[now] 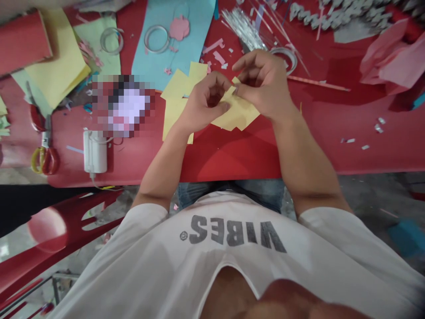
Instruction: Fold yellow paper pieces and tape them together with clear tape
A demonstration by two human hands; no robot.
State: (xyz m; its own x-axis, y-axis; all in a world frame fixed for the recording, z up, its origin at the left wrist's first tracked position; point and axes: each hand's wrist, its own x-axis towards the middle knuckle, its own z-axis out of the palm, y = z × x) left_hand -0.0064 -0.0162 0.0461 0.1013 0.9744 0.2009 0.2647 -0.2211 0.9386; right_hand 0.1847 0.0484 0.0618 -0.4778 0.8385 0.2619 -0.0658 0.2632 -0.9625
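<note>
"VIBES" reads upside down across the white T-shirt (pixel 229 261). Over the red tabletop (pixel 232 161), the left hand (pixel 207 102) and right hand (pixel 265 84) pinch a small yellow paper strip (pixel 229 93) narrowly between thumbs and fingers, its long axis slanting forward and rightward, among larger yellow paper pieces (pixel 241 113).

Scissors (pixel 46 140) lie left of the paper squares (pixel 174 116) on the table (pixel 229 161)

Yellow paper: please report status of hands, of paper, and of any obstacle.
Left hand, right hand: both at yellow paper, exact grip unclear. Paper: overlapping pieces, uneven edges. More yellow pieces beside left hand, nothing visibly blocking.
</note>
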